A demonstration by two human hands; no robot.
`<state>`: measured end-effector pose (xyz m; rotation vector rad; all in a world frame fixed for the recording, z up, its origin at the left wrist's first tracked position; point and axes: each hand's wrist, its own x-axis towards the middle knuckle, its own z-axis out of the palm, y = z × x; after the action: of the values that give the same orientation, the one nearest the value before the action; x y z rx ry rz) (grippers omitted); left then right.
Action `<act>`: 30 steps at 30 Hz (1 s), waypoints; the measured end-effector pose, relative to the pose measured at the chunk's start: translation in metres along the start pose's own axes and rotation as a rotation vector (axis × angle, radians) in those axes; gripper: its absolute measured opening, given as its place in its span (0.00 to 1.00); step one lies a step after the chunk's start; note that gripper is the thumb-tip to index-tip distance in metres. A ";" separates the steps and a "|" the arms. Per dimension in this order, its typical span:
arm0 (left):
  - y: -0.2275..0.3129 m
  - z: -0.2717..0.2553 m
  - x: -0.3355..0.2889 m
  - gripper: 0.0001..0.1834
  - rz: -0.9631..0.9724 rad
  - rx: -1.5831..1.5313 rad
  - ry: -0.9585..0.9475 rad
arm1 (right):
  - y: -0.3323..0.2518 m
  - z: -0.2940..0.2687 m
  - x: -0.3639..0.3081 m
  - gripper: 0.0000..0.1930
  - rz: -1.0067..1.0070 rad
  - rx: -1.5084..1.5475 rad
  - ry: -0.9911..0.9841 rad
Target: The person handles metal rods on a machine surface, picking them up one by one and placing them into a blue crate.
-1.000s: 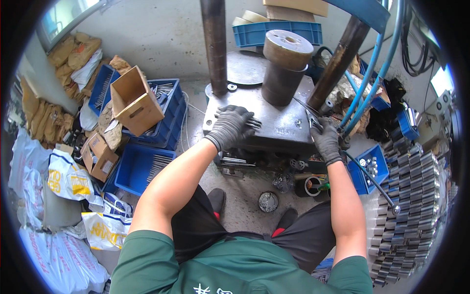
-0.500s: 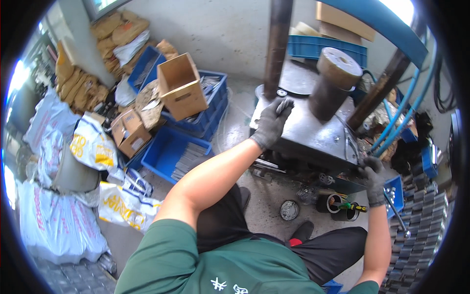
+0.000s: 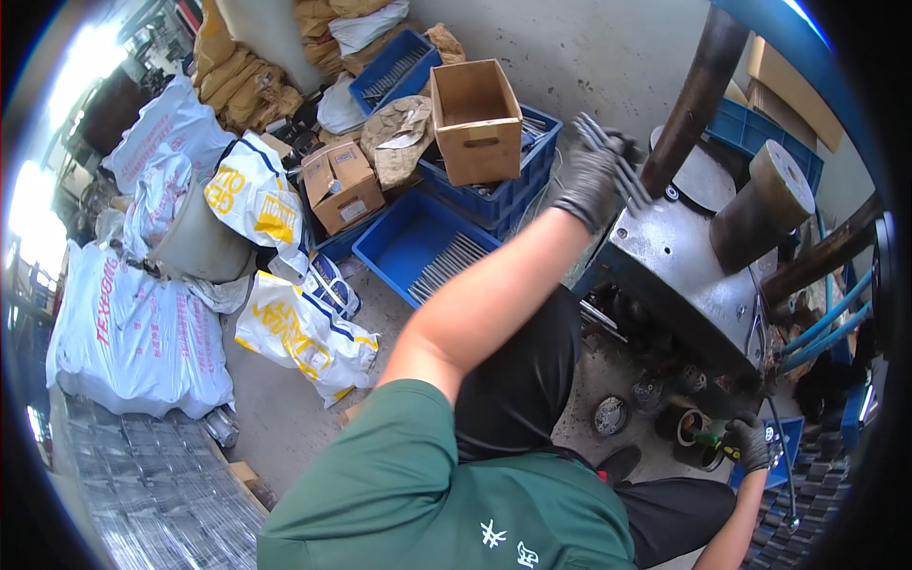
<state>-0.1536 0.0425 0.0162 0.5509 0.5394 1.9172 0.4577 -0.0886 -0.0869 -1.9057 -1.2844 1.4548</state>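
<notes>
My left hand (image 3: 594, 176), in a dark grey glove, is closed round several slim metal rods (image 3: 625, 180). It is beside a dark steel column, over the left edge of a metal machine bed (image 3: 655, 242). My right hand (image 3: 749, 443), also gloved, is low at the machine's right front corner with its fingers curled. Beside it is a green and yellow tool handle (image 3: 714, 443) sticking out of a black pot (image 3: 680, 425). A thin metal lever (image 3: 787, 475) hangs just right of that hand. What its fingers hold, if anything, is hidden.
A blue bin (image 3: 404, 249) with a row of rods lies left of my knee. Behind it, an open cardboard box (image 3: 478, 142) rests on stacked blue crates. White bags (image 3: 142, 332) are at the left. A thick steel cylinder (image 3: 760, 209) stands on the bed.
My view has turned left. My left hand has moved off the bed to its left edge and now shows rods fanned out. My right hand has come down towards the tool handle.
</notes>
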 end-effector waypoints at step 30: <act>0.003 -0.462 -0.122 0.38 -0.533 1.529 0.862 | 0.095 -0.096 0.049 0.27 -0.092 -0.442 -0.228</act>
<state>-0.3855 -0.1276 -0.3655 0.3494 2.4580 0.8226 0.5855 -0.0746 -0.1510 -1.9461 -1.9063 1.4631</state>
